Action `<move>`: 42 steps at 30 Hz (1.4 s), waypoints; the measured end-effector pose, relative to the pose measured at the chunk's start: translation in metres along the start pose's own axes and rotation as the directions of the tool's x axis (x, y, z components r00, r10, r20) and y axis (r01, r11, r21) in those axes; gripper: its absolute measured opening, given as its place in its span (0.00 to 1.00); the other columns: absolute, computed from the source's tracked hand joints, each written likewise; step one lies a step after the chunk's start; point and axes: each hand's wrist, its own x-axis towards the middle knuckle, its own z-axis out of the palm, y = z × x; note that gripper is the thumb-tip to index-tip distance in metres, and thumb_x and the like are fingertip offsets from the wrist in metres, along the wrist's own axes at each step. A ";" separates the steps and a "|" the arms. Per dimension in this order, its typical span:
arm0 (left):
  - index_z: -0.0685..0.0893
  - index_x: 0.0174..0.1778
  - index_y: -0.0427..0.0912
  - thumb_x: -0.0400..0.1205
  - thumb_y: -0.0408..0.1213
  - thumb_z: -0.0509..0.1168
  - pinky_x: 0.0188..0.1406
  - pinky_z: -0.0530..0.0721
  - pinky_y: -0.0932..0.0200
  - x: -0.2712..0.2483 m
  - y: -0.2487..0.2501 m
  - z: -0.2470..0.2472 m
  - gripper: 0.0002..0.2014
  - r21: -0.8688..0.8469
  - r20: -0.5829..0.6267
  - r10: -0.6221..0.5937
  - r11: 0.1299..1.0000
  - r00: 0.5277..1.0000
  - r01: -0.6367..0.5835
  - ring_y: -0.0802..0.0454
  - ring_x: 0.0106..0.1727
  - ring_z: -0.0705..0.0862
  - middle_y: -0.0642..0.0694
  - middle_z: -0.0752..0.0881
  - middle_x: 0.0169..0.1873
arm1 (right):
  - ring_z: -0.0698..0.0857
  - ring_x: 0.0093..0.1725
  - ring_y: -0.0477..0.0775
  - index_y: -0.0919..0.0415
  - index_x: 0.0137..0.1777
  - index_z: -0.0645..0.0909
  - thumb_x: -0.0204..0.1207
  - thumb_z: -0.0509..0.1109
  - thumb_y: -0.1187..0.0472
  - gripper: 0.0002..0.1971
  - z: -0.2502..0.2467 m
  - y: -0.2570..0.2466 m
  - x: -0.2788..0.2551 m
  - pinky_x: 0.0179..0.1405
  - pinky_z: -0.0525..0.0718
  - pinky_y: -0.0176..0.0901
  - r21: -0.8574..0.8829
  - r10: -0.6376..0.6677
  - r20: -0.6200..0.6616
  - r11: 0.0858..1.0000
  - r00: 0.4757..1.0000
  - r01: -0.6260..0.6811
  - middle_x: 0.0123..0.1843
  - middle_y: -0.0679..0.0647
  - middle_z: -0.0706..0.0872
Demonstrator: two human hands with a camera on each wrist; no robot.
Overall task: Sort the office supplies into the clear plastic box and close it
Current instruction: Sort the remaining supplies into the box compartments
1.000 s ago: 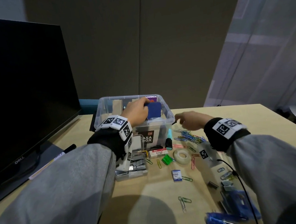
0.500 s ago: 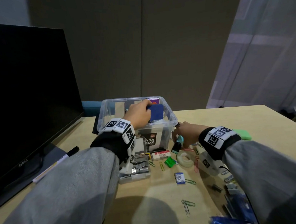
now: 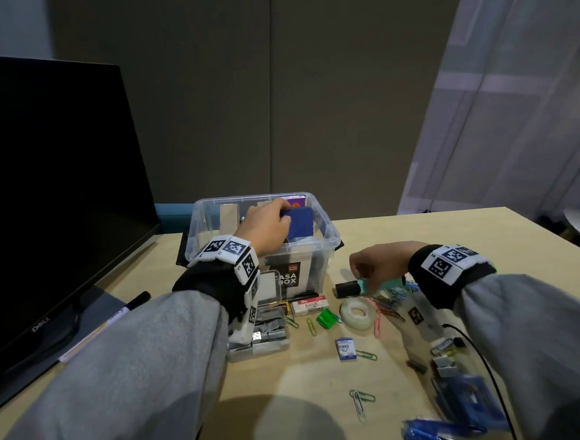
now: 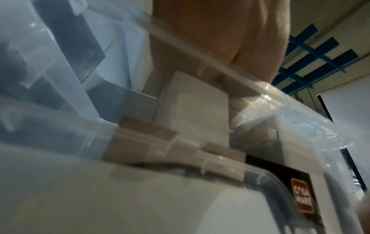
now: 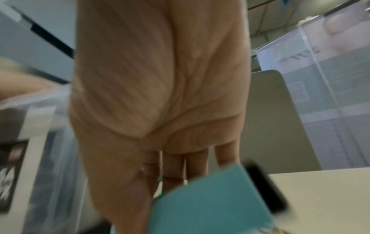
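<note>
The clear plastic box [image 3: 330,232] stands open at the back of the desk, with cardboard dividers and supplies inside. My left hand [image 3: 268,224] reaches into it from above and grips the edge of a dark blue pad [image 3: 301,224] that stands upright inside. In the left wrist view, the palm [image 4: 220,31] shows behind the box rim [image 4: 280,98]. My right hand [image 3: 377,265] hovers just right of the box and pinches a teal highlighter [image 3: 347,288], black cap pointing left. In the right wrist view, the highlighter [image 5: 210,202] lies blurred under the fingers [image 5: 174,166].
In front of the box lie a tape roll [image 3: 357,314], a green binder clip [image 3: 326,318], an eraser [image 3: 310,304], a case of staples [image 3: 265,331] and several loose paper clips. Blue packets [image 3: 466,403] sit near the right. A monitor [image 3: 40,203] and marker [image 3: 110,318] are on the left.
My right hand left the paper clips, came to the highlighter beside the box, took hold of it and lifted it off the desk. My left hand stayed in the box on the blue pad.
</note>
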 end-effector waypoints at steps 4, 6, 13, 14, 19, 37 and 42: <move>0.75 0.73 0.45 0.89 0.40 0.57 0.67 0.74 0.51 -0.001 0.002 0.000 0.16 0.029 -0.055 0.044 0.999 0.997 -0.043 0.47 0.71 0.73 0.45 0.80 0.68 | 0.85 0.33 0.47 0.54 0.49 0.75 0.76 0.69 0.67 0.08 -0.024 0.012 -0.023 0.29 0.78 0.38 0.273 -0.017 0.026 0.962 1.000 0.009 0.47 0.55 0.87; 0.76 0.72 0.46 0.88 0.41 0.58 0.67 0.72 0.52 -0.002 0.005 -0.001 0.16 0.075 -0.078 0.099 0.993 0.992 -0.093 0.48 0.73 0.71 0.46 0.79 0.68 | 0.86 0.31 0.50 0.58 0.49 0.78 0.77 0.69 0.71 0.08 -0.041 0.016 -0.039 0.31 0.82 0.40 0.381 -0.032 0.018 0.924 0.999 0.022 0.45 0.55 0.86; 0.80 0.68 0.48 0.87 0.47 0.60 0.64 0.75 0.57 -0.017 0.043 -0.002 0.16 -0.041 0.053 0.318 0.948 0.946 -0.317 0.54 0.66 0.76 0.51 0.81 0.63 | 0.84 0.31 0.50 0.64 0.48 0.82 0.71 0.77 0.70 0.08 -0.087 0.005 -0.069 0.30 0.83 0.37 0.635 -0.132 -0.355 0.693 0.925 0.342 0.37 0.55 0.86; 0.81 0.67 0.47 0.86 0.47 0.62 0.61 0.81 0.55 -0.019 0.050 -0.003 0.16 -0.131 0.077 0.322 0.941 0.944 -0.311 0.55 0.61 0.81 0.51 0.84 0.60 | 0.84 0.32 0.49 0.64 0.47 0.82 0.70 0.78 0.69 0.09 -0.090 0.000 -0.067 0.31 0.83 0.36 0.632 -0.126 -0.434 0.663 0.892 0.401 0.38 0.55 0.86; 0.83 0.62 0.43 0.79 0.42 0.73 0.41 0.85 0.62 -0.015 0.057 -0.023 0.16 -0.237 -0.054 0.186 0.952 0.981 -0.194 0.55 0.44 0.87 0.48 0.88 0.45 | 0.86 0.33 0.50 0.64 0.59 0.77 0.72 0.77 0.69 0.17 -0.094 -0.031 -0.046 0.32 0.84 0.37 0.629 0.019 -0.717 0.450 0.697 0.634 0.42 0.59 0.85; 0.82 0.44 0.42 0.84 0.47 0.65 0.45 0.86 0.52 -0.011 -0.007 -0.014 0.12 0.190 -0.159 -0.158 0.964 0.975 0.187 0.51 0.40 0.85 0.46 0.85 0.36 | 0.92 0.39 0.52 0.66 0.51 0.88 0.80 0.63 0.72 0.11 -0.047 -0.039 0.018 0.50 0.90 0.48 0.609 0.105 -0.336 0.782 0.936 0.130 0.43 0.59 0.92; 0.83 0.43 0.46 0.86 0.50 0.59 0.40 0.84 0.53 -0.008 -0.033 -0.020 0.14 0.208 -0.199 -0.191 0.950 0.961 0.232 0.52 0.37 0.84 0.48 0.85 0.34 | 0.89 0.53 0.55 0.63 0.66 0.82 0.79 0.59 0.78 0.20 -0.045 -0.051 0.023 0.42 0.89 0.39 0.697 -0.022 -0.342 0.665 0.939 0.269 0.59 0.55 0.87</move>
